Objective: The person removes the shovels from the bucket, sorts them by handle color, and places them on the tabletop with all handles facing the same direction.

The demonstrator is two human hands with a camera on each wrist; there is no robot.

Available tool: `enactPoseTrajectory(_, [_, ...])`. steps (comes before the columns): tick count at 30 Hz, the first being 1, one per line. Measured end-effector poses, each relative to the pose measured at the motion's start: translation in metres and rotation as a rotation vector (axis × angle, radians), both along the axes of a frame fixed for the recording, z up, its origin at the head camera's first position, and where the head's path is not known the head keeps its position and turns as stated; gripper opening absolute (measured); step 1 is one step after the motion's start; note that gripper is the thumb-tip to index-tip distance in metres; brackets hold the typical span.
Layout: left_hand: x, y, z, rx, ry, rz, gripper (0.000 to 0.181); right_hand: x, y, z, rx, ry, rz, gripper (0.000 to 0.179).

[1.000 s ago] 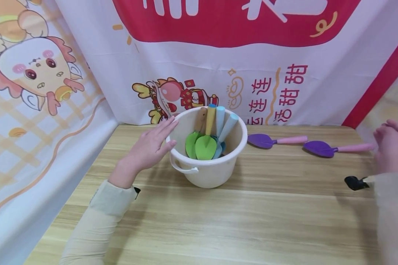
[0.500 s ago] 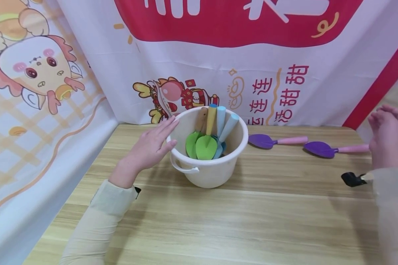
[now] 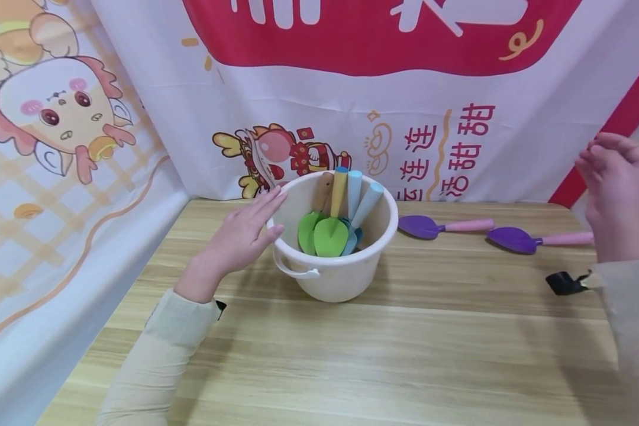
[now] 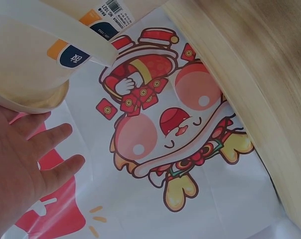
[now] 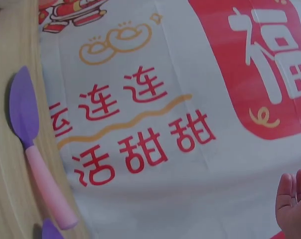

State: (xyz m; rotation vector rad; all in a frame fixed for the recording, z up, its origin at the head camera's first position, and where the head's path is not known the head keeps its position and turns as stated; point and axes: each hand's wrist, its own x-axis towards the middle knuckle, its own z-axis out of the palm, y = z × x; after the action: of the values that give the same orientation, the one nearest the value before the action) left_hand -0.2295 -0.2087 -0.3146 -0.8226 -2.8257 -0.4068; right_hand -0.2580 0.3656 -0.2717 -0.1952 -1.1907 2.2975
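A white bucket [image 3: 341, 278] stands on the table, holding several small hand trowels. Two green trowels [image 3: 330, 238] have wooden handles, one tipped blue, and light blue trowels [image 3: 366, 204] lean beside them. My left hand [image 3: 239, 236] rests on the bucket's left rim with straight fingers; in the left wrist view those fingers [image 4: 56, 137] spread at the rim. Raised above the table's right end, my right hand [image 3: 620, 183] holds nothing, its fingers loosely bent. Below and left of it lie two purple trowels with pink handles, the nearer one [image 3: 513, 239] and another [image 3: 420, 226].
The wooden table [image 3: 351, 361] meets a printed cloth [image 3: 309, 100] along its back edge. Another patterned cloth [image 3: 58, 207] hangs at the left. A black strap end [image 3: 567, 283] sticks out from the right sleeve. The bucket's handle [image 3: 298, 269] hangs at its front left.
My right hand has risen and moved slightly left, away from the nearer purple trowel's handle. The left hand, the bucket and the trowels stay in place.
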Motion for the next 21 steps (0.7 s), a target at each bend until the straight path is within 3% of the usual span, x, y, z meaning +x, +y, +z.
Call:
enactPoseTrajectory(12, [0.001, 0.001, 0.002, -0.002, 0.001, 0.002, 0.066, 0.008, -0.039, 0.009, -0.009, 0.044, 0.120, 0.027])
enactPoseTrajectory(21, [0.001, 0.002, 0.002, -0.001, -0.015, 0.008, 0.065, 0.027, -0.069, 0.007, 0.101, 0.115, 0.249, 0.029])
